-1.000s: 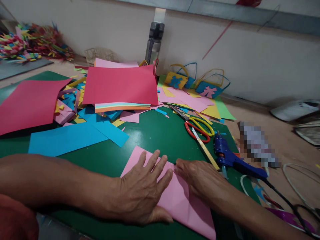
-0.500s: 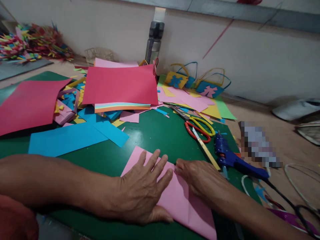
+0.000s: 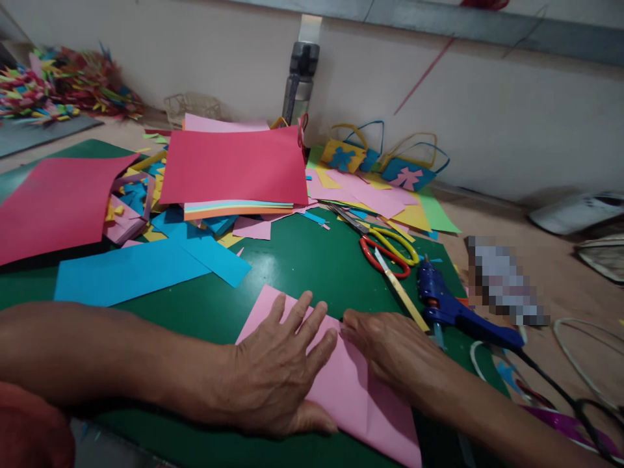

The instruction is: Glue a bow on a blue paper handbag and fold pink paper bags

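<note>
A pink sheet of paper (image 3: 351, 396), which looks folded, lies at a slant on the green mat in front of me. My left hand (image 3: 287, 364) rests flat on it with fingers spread and thumb stretched toward its near edge. At the paper's far edge, my right hand (image 3: 385, 344) presses down with its fingers curled together. The undersides of those fingers are hidden, so whatever they may hold does not show. Just beyond the right hand lie a cutter with a yellowish handle (image 3: 408, 300), a pair of scissors with red and yellow handles (image 3: 385, 257) and a blue glue gun (image 3: 468, 318).
A stack of coloured paper topped by a red sheet (image 3: 234, 166) stands at the back. Blue paper strips (image 3: 131, 270) and another red sheet (image 3: 63, 201) lie left. Small paper bags (image 3: 407, 174) lean by the wall near a bottle (image 3: 299, 84). Cords run at the right.
</note>
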`<act>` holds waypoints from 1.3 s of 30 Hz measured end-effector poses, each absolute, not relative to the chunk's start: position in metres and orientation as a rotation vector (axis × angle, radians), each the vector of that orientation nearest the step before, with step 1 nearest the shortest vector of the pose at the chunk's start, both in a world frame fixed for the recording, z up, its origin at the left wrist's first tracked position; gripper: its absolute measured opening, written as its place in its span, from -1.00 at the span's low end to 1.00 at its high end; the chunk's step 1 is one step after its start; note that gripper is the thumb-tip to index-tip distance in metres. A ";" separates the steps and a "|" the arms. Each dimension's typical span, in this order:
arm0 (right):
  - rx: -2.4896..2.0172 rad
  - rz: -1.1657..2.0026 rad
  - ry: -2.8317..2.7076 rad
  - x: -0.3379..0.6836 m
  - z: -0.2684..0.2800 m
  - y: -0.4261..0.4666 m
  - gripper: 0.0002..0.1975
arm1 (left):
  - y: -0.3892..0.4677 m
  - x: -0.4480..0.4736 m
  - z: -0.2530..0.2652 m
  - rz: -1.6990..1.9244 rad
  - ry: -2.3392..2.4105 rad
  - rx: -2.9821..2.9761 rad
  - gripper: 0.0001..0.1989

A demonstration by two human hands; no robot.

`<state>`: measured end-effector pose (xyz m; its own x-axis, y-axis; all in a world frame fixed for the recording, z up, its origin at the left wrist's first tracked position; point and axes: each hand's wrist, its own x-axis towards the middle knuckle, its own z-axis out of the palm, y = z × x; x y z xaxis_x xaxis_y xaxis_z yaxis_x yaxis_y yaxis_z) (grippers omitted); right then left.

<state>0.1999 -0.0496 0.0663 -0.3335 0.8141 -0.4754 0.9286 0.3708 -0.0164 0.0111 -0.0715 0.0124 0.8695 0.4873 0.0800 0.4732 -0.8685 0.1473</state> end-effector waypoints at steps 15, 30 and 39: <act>1.671 -0.406 2.182 0.202 0.071 -0.059 -0.75 | -0.075 0.012 0.011 0.096 0.790 2.915 -0.17; 2.150 -0.660 1.980 0.238 0.073 -0.102 -0.70 | -0.081 0.013 0.002 0.199 0.832 3.037 -0.25; 2.204 -0.684 1.952 0.240 0.072 -0.106 -0.92 | -0.083 0.011 -0.002 0.252 0.836 3.077 -0.26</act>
<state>0.2402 -0.1065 0.0722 0.0666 0.9116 -0.4058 0.9655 -0.1615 -0.2043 0.0111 -0.0828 -0.0021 0.8509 0.4983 0.1664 0.5072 -0.8617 -0.0132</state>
